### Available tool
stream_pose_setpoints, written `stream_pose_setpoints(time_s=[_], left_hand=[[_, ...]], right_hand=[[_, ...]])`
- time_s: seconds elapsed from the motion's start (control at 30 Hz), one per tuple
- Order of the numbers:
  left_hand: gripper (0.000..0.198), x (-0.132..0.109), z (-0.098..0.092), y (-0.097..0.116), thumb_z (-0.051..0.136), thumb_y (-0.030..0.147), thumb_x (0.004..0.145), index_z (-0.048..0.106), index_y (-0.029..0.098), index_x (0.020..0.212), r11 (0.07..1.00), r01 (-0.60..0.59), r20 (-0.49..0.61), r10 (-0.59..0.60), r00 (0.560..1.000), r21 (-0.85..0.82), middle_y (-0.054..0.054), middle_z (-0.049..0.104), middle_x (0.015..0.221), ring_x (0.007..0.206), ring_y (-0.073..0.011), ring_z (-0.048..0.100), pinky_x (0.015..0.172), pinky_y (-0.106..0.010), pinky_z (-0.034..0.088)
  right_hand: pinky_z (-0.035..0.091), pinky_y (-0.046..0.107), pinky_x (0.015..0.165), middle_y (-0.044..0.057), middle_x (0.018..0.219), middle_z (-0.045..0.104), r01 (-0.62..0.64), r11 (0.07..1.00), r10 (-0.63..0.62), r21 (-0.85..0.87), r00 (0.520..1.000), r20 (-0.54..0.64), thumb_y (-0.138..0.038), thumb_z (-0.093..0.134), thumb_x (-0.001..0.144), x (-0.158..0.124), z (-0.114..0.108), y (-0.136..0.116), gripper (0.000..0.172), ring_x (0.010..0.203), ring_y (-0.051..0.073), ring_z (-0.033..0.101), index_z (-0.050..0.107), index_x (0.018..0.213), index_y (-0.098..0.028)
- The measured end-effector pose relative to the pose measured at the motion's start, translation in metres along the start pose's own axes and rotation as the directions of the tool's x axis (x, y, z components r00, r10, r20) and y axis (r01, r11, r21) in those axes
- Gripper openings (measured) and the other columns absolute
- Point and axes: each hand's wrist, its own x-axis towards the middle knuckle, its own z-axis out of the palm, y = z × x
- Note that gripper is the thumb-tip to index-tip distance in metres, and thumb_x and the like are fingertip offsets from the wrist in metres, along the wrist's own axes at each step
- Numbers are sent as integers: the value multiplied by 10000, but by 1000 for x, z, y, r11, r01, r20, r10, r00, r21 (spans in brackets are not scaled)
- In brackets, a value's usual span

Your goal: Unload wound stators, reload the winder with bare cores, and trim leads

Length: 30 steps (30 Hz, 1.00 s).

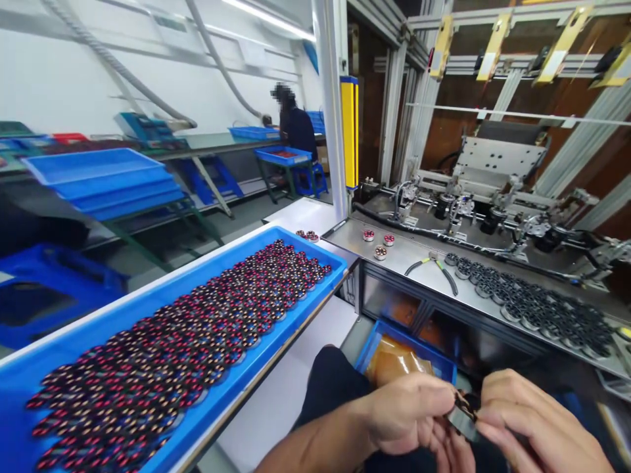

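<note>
Above the person's lap, the left hand (407, 410) grips a small dark part (463, 403) between thumb and fingers, and the right hand (520, 420) pinches its other side. The part's long axis slants from upper left to lower right in the head view; fingers hide which way its face points. Pliers (433, 258) lie splayed on the metal tabletop (340, 240).

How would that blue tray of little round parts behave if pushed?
The blue tray would probably feel heavy, since round parts cover most of its floor. Its raised sides should help prevent spills, but the parts, apparently loose, might shift.
</note>
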Motion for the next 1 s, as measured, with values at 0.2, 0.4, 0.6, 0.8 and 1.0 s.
stream_pose_setpoints(time_s=[0.2, 0.4, 0.6, 0.8, 1.0], left_hand=[[515, -6, 28, 13, 878, 148, 666, 615, 244, 1098, 920, -391, -212, 378, 901, -21, -58, 724, 1126, 883, -200, 756, 704, -266, 585], [426, -5, 29, 27, 882, 416, 691, 655, 219, 993, 885, -461, -265, 432, 862, -59, -40, 735, 1040, 1119, -219, 672, 979, -336, 505], [629, 8, 16, 17, 499, 692, 888, 661, 85, 852, 997, 73, 56, -72, 996, -18, -134, 718, 653, 565, -247, 719, 483, -281, 535], [349, 0, 38, 22, 782, 296, 818, 601, 220, 1107, 943, -300, -272, 329, 904, 145, -48, 723, 1013, 846, -176, 747, 694, -241, 583], [374, 4, 36, 32, 812, 409, 777, 663, 248, 1081, 883, -462, -257, 466, 847, 80, -39, 718, 1123, 1169, -219, 659, 969, -304, 521]], right_hand=[[546, 182, 575, 32, 720, 664, -192, 976, 180, -103, 976, -120, -97, 568, 938, -1, -2, -6, 119, 616, 117, 647, 647, 890, -172], [521, 202, 597, 19, 739, 641, -312, 935, 321, 167, 947, -30, -104, 558, 952, -2, -3, -8, 133, 652, 113, 615, 619, 863, -182], [504, 208, 587, 38, 736, 644, -204, 955, 211, 214, 977, -10, -155, 563, 974, -2, -11, 0, 121, 656, 115, 601, 624, 870, -151], [505, 206, 607, 22, 756, 640, -353, 933, 359, 77, 928, -103, -89, 553, 951, -7, -13, -1, 155, 668, 110, 609, 638, 848, -169], [499, 216, 608, 18, 738, 632, -366, 913, 385, 182, 919, -83, -120, 560, 957, -8, -12, 0, 158, 663, 111, 603, 625, 821, -166]])
